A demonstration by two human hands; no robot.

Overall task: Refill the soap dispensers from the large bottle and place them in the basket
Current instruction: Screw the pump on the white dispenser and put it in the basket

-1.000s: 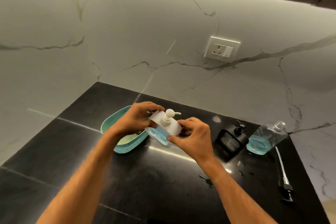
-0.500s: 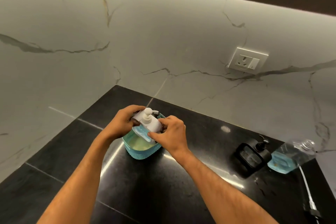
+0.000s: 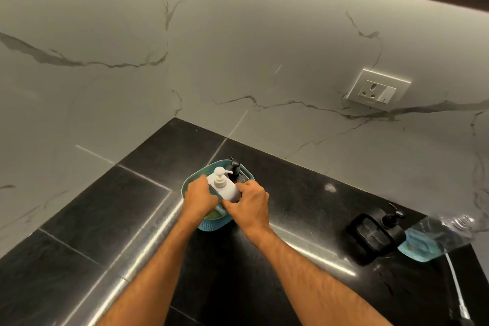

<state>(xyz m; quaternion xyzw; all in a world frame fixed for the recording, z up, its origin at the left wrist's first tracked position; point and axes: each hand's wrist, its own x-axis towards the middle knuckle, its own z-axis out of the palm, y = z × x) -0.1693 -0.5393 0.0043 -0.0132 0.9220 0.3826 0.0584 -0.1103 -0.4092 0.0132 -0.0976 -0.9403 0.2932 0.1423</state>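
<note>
over teal basket (image 3: 190, 182), left hand (image 3: 199, 197) and right hand (image 3: 248, 204) both gripped white dispenser (image 3: 225, 188), black dispenser (image 3: 235, 168) sat behind

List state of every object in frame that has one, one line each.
white soap dispenser: upright in the basket, pump on, held from both sides
left hand: gripping the white dispenser
right hand: gripping the white dispenser
teal basket: on the counter, holds two dispensers
black dispenser in basket: upright behind the white one
black dispenser on counter: outside the basket, pump on
large bottle: uncapped, blue soap low
pump tube: lying loose on the counter
</note>
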